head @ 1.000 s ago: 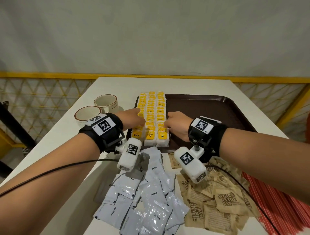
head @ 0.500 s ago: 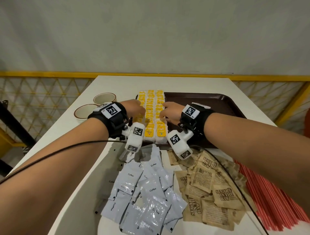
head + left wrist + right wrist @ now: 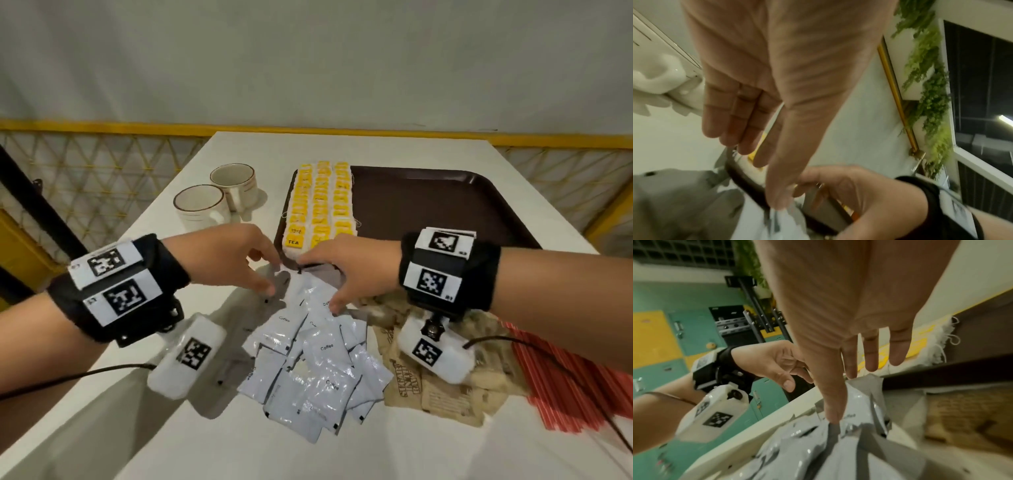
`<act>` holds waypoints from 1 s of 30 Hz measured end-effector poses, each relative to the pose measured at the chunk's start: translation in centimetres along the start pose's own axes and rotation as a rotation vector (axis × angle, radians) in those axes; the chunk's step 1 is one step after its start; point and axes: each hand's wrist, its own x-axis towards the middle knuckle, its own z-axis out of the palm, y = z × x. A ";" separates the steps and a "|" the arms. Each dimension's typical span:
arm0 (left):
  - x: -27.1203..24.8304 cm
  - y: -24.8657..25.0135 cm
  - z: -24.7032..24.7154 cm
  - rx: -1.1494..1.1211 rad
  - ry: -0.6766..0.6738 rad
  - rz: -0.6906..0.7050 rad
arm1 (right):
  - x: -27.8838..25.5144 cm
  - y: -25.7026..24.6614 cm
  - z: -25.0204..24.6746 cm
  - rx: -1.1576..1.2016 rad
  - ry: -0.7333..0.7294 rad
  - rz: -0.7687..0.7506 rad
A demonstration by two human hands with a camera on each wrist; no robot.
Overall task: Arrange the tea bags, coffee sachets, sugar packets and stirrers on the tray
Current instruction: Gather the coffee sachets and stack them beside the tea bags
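Note:
Yellow-tagged tea bags [image 3: 320, 202] lie in three rows on the left part of the dark brown tray [image 3: 428, 205]. White coffee sachets [image 3: 315, 363] are heaped on the table in front of the tray, with brown sugar packets [image 3: 445, 394] and red stirrers [image 3: 565, 383] to their right. Both hands hover over the far end of the coffee heap. My left hand [image 3: 270, 277] has straight, spread fingers, its thumb down near a sachet [image 3: 785, 217]. My right hand [image 3: 320, 284] is spread too, its thumb tip touching a sachet [image 3: 855, 404]. Neither hand holds anything.
Two cream cups [image 3: 236, 181] [image 3: 200, 205] stand left of the tray. The tray's right part is bare. A yellow mesh railing [image 3: 102, 164] runs round the white table [image 3: 342, 147]. Cables trail from both wrist cameras across the near table.
Both hands have drawn back from the tea bag rows on the tray and come down toward the near coffee heap. The tea bags stay in their rows.

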 end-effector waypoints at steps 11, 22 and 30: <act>0.3 0.7 3.6 0.118 -0.098 0.102 | 1.2 -2.0 0.8 -0.381 -0.028 0.079; 1.9 -0.2 3.6 0.088 -0.108 0.020 | -2.2 -0.7 -3.7 0.056 0.268 0.103; 2.3 -0.6 3.1 -0.046 -0.043 0.017 | -3.2 -1.5 -0.5 0.576 0.023 0.091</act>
